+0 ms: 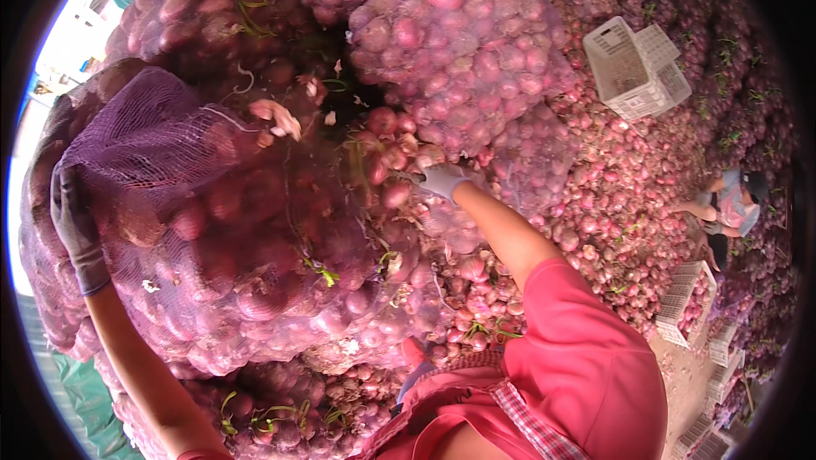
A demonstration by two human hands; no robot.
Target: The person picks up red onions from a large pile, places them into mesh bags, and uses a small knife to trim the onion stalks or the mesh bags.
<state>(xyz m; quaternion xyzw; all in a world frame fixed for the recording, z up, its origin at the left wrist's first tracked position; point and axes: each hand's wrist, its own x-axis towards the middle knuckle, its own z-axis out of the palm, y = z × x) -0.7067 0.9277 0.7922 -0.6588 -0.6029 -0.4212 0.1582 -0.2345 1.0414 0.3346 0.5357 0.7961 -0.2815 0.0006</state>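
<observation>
Purple mesh netting of an onion sack [150, 135] is bunched up at the left, its upper edge gathered in my left hand [76, 230], which wears a dark glove. Below and around it lies a large mesh sack full of red onions [261, 297]. My right hand [443, 181], in a light grey glove, reaches to loose red onions [396, 194] by the sack's right end. Its fingers are partly hidden among them, so its hold is not clear. A pale string [229, 119] crosses the netting.
Full onion sacks [459, 52] are stacked ahead. Loose onions [618, 205] cover the slope at the right, with white plastic crates [621, 71] on them. A seated person [736, 205] is at the far right near a crate of onions [687, 304]. A green tarpaulin [92, 402] hangs lower left.
</observation>
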